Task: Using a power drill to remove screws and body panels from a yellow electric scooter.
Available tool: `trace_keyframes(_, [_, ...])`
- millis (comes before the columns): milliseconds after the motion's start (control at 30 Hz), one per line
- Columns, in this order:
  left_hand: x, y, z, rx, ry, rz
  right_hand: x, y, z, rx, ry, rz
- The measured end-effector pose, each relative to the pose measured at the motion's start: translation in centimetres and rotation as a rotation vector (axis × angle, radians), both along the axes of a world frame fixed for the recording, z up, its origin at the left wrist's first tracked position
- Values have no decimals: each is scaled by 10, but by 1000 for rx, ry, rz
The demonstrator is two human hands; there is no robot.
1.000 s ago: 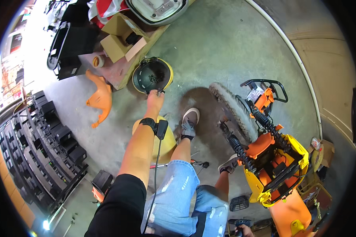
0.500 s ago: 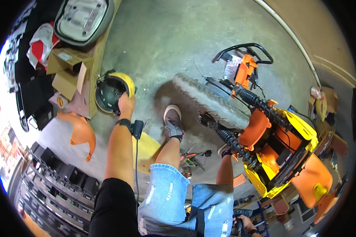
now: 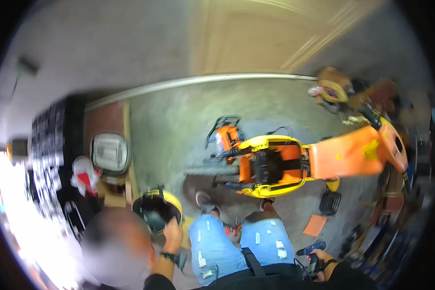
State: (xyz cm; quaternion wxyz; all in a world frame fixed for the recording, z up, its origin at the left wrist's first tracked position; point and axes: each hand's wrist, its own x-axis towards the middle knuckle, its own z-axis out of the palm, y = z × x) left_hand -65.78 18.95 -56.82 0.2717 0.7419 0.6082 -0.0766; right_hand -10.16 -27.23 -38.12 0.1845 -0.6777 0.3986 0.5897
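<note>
My left hand (image 3: 172,233) grips the near right rim of an upturned yellow helmet (image 3: 177,200) with a dark inside. My bent left arm comes up from the lower edge, with a dark band at the wrist. At the lower right, beside my thigh, my right hand (image 3: 319,257) is closed round the handle of a blue and black cordless drill (image 3: 305,249). Ahead of my knees stands a partly stripped orange and yellow motorbike (image 3: 302,141), its seat off and the frame bay exposed. Its rear tyre (image 3: 212,170) points left.
A blurred person (image 3: 116,246) is close by at the lower left. Beyond the helmet are a cardboard box (image 3: 113,195) and a grey seat (image 3: 110,152) lying underside up. An orange panel (image 3: 314,225) and a black grille (image 3: 330,203) lie right of my legs.
My view has swung up and to the right, showing the whole motorbike and the far wall. My left hand and the helmet are now nearer my body. A person has appeared at the lower left.
</note>
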Motion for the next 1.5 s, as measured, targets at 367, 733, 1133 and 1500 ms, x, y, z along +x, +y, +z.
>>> trace_keyframes(367, [109, -16, 267, 372, -446, -741, -97, -160, 12, 781, -319, 1154])
trace_keyframes(733, [428, -148, 362, 68, -94, -1475, -67, -248, -122, 854, -791, 616])
trace_keyframes(1133, [634, -279, 274, -4, -178, -2059, -27, -272, -58, -50, -624, -4])
trace_keyframes(1500, [713, -322, 130, -126, 110, -2200, -17, -191, 38, 251, -784, -1213])
